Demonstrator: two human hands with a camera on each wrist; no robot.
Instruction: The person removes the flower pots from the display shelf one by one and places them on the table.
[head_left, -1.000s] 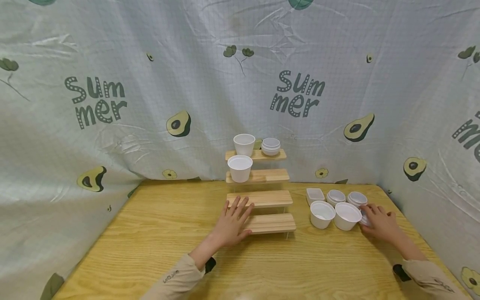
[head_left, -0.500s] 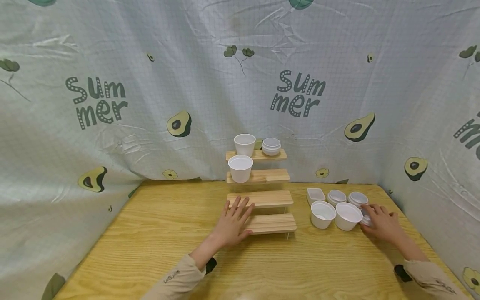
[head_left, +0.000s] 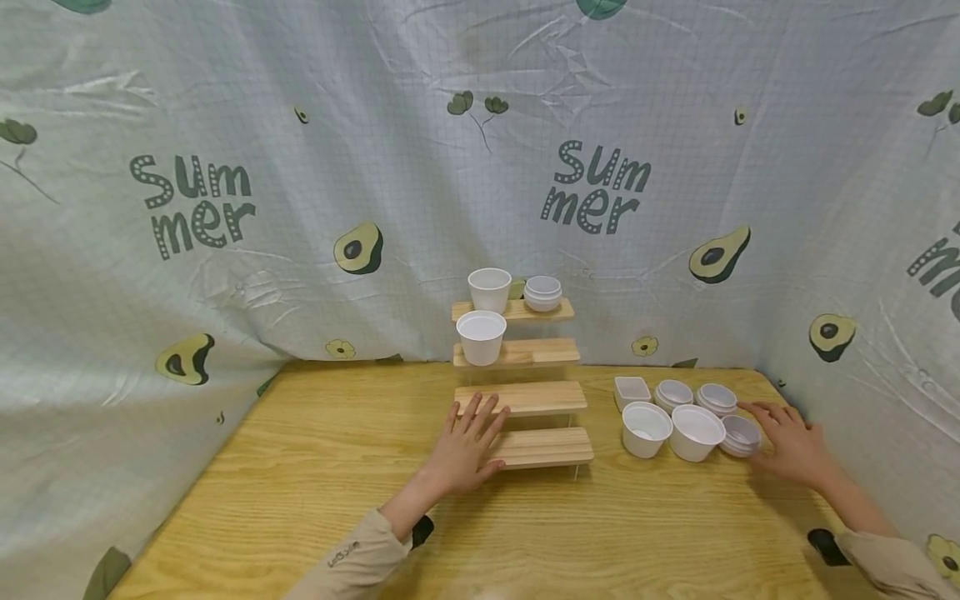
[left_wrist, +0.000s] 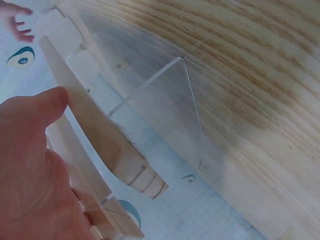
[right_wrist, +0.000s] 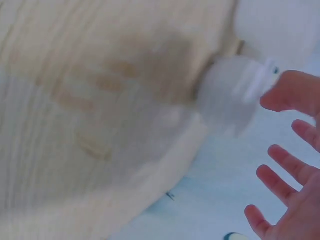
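Note:
My left hand [head_left: 462, 450] lies with spread fingers on the left end of a four-step wooden display stand [head_left: 540, 447]. In the left wrist view its thumb [left_wrist: 50, 102] touches the edge of a wooden step [left_wrist: 100, 130]. My right hand [head_left: 795, 450] hovers with fingers apart just right of a short white jar [head_left: 740, 437], holding nothing. The right wrist view shows that jar [right_wrist: 230, 92], blurred, near the thumb. Beside it stand two white cups, one nearer the jar [head_left: 697, 433] and one further left [head_left: 646, 430].
Behind the cups stand a small square container [head_left: 632, 392] and two more short jars [head_left: 673, 395]. The stand's top step carries a white cup [head_left: 490, 291] and a short jar [head_left: 542, 293]; another cup [head_left: 481, 338] sits one step lower. A printed curtain [head_left: 420, 167] surrounds the wooden table [head_left: 337, 458].
My right hand has let go of the short jar and drawn away to the right, so the jar now shows whole. The left hand has stayed put on the stand.

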